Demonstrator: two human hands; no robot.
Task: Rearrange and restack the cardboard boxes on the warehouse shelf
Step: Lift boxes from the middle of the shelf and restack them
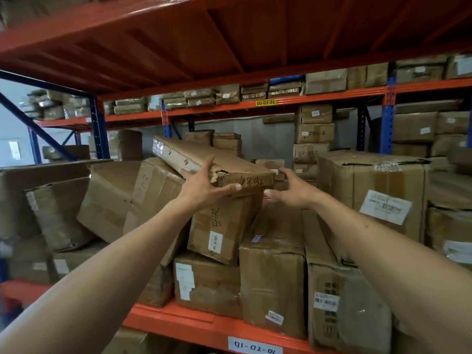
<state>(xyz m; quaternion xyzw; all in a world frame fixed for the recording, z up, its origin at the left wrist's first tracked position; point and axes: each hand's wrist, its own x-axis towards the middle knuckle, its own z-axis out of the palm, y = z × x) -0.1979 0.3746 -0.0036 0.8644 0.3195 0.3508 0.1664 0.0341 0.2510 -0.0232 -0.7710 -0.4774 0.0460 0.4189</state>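
A long flat box [212,162] is held at its near end, on top of the leaning pile on the shelf [194,321]. The left hand [204,187] is clamped on the near left corner, thumb under the end face, fingers spread up the side. The right hand [288,189] is set at the near right corner, fingers wide over the top edge, thumb below; firm closure there cannot be told, contact looks light.

Handling, as judged: the box is thin and long, probably not heavy, but leverage is expected since both hands are at one end and the far end sticks out away from the grip. The cardboard is torn and crushed [221,175] right beside the left thumb, so that corner is soft and a squeeze there could tear it further. A better hold is judged to be further along the long sides, past the damage, or with palms under the bottom. Tape wrap [159,149] at the far end is glossy and may be slippery.

Directly below the grip, a tilted box marked 5472 [222,226] is supporting the held one. To the left of the grip, larger boxes [115,200] are leaning. To the right, a big taped carton [373,190] is standing upright.

All boxes are closed; contents cannot be seen. The pile below could shift when the top box is lifted.
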